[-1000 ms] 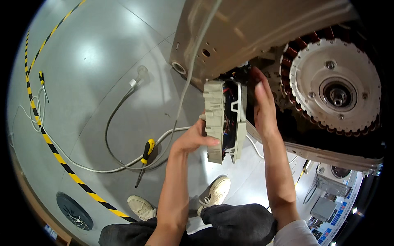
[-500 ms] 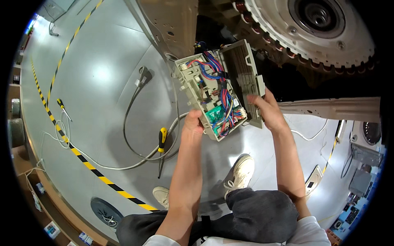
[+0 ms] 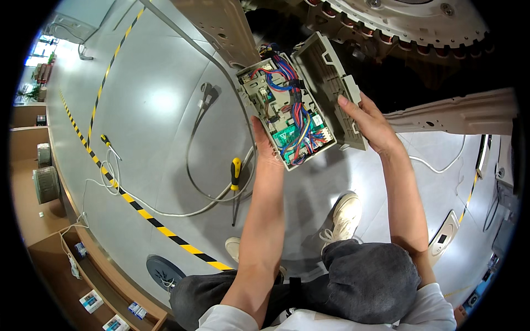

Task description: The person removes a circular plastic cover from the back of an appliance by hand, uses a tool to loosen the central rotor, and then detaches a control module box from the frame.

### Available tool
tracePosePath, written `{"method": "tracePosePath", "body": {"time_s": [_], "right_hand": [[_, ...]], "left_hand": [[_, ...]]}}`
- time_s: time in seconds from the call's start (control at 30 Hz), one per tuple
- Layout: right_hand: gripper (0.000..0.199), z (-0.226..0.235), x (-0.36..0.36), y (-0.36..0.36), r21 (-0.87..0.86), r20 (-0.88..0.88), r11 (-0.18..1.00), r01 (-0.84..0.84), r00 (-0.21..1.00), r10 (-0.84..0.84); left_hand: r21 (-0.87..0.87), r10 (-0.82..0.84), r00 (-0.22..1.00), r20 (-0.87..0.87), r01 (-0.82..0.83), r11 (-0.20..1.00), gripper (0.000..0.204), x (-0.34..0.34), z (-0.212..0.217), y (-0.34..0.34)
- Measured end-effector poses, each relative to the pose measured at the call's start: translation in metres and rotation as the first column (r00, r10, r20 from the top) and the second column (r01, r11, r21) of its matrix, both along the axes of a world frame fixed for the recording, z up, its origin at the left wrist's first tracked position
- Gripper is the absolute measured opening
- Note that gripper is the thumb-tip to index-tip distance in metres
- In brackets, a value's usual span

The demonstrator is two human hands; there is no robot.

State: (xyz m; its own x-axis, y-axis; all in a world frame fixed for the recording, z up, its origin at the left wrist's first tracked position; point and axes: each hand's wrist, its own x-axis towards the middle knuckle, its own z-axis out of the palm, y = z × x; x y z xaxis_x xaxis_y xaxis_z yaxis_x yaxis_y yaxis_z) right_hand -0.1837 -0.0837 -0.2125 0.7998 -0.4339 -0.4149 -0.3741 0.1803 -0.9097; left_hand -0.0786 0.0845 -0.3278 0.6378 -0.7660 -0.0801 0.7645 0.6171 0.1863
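Between my hands is a beige plastic control box (image 3: pixel 251 88) with its hinged cover (image 3: pixel 334 83) swung out to the right. Red, blue and black wires (image 3: pixel 298 107) run down its inside to white connectors beside a green circuit board (image 3: pixel 285 135). My left hand (image 3: pixel 267 148) grips the box's lower left edge, thumb along its side and the other fingers hidden beneath. My right hand (image 3: pixel 374 122) is closed on the cover's outer edge, with the thumb on its inner face. At the top, more wires lead from the box into the dark opening of the machine.
A large white drum part (image 3: pixel 408 22) and the appliance's metal frame (image 3: pixel 447 117) rise close behind the box. On the floor lie a yellow-handled screwdriver (image 3: pixel 236 172), a grey hose (image 3: pixel 190 149), a smaller screwdriver (image 3: pixel 105 140) and black-and-yellow tape (image 3: pixel 135 205). Wooden shelving (image 3: pixel 105 281) stands at left.
The view has shifted, so the floor things sit further right and the drum higher. My left thumb now lies straighter along the box's side. Both hands keep hold of box and cover.
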Motion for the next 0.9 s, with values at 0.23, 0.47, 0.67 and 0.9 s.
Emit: {"method": "tracePosePath", "body": {"time_s": [0.23, 0.47, 0.67, 0.9], "right_hand": [[0.062, -0.009, -0.004, -0.002, 0.039, 0.053, 0.999, 0.028, 0.998, -0.03], [0.06, -0.007, -0.004, 0.001, -0.001, 0.019, 1.0, 0.015, 1.0, -0.015], [0.056, -0.005, -0.01, 0.008, -0.117, 0.041, 0.993, 0.021, 0.999, -0.017], [0.053, -0.007, -0.04, 0.001, -0.053, 0.085, 0.995, 0.09, 0.993, -0.085]], "left_hand": [[0.015, 0.005, 0.995, -0.098, -0.004, 1.0, 0.088, -0.005, 0.003, 0.002], [0.069, 0.033, 0.985, -0.17, -0.022, 0.997, 0.077, -0.006, 0.007, 0.009], [0.061, -0.011, 0.972, -0.235, 0.026, 0.998, 0.082, -0.009, 0.011, 0.013], [0.052, 0.056, 0.977, -0.205, -0.046, 0.998, 0.078, -0.02, 0.005, 0.002]]}}
